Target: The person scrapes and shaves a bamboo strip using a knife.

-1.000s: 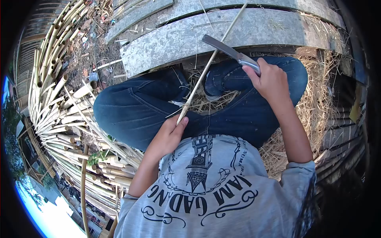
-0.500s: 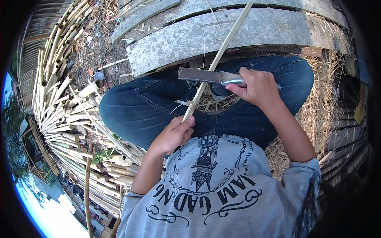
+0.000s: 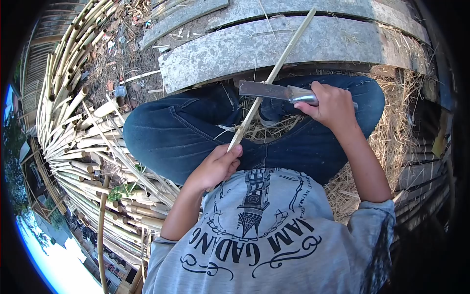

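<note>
A long, narrow bamboo strip [image 3: 284, 56] slants from my lap up over the boards. My left hand [image 3: 218, 166] is closed around its lower end, close to my belly. A thin curled shaving hangs off the strip just above that thumb. My right hand [image 3: 330, 105] is wrapped round the shiny metal handle of a knife [image 3: 264, 90] with a broad, dark, square-ended blade. The blade lies across the strip, above my crossed legs; its cutting edge is hard to make out.
Wide weathered boards [image 3: 215, 61] lie in front of my knees. Many cut bamboo poles [image 3: 93, 171] are heaped on the left. Straw-like shavings [image 3: 387, 132] cover the ground at right. Littered soil [image 3: 122, 63] shows at the upper left.
My right hand and the knife have shifted right and slightly farther along the strip, away from my left hand. My left hand keeps its grip in nearly the same place.
</note>
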The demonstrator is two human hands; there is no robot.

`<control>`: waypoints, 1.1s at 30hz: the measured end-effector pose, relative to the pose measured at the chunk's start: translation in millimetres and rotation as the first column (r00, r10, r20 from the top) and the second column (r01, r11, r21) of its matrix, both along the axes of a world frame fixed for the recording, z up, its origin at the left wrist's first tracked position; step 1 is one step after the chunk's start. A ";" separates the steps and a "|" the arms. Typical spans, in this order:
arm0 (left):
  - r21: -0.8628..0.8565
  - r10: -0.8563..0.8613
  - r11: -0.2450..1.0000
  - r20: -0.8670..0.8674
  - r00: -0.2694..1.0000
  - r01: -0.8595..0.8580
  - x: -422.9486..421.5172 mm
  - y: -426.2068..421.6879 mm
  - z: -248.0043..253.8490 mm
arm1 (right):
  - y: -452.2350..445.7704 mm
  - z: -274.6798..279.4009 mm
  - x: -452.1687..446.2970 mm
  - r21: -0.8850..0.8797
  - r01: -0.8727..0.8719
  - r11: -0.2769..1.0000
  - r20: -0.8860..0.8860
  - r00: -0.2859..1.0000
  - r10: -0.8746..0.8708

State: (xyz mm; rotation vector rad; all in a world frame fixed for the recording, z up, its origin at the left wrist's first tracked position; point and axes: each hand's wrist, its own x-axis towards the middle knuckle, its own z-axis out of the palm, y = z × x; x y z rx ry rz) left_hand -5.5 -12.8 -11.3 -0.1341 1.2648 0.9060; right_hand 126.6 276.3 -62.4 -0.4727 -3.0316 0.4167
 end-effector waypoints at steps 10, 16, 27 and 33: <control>-0.040 -0.018 0.999 -0.034 0.999 0.016 2.0 3.5 -0.5 | 20.5 26.7 -3.5 -0.076 0.252 0.965 0.123 0.962 -0.242; -0.013 -0.030 1.000 -0.070 0.997 0.029 2.2 3.5 -3.2 | -25.5 -3.0 -9.5 -0.258 0.119 0.959 0.103 0.990 -0.095; 0.051 -0.108 0.990 -0.325 0.939 0.132 15.0 -11.5 -4.1 | 52.1 2.3 -18.2 -0.067 0.423 0.904 0.108 0.903 -0.415; 0.077 -0.096 0.990 -0.231 0.968 0.116 9.3 -1.9 -9.1 | 8.8 14.9 -14.7 -0.319 0.206 0.925 0.158 0.974 -0.162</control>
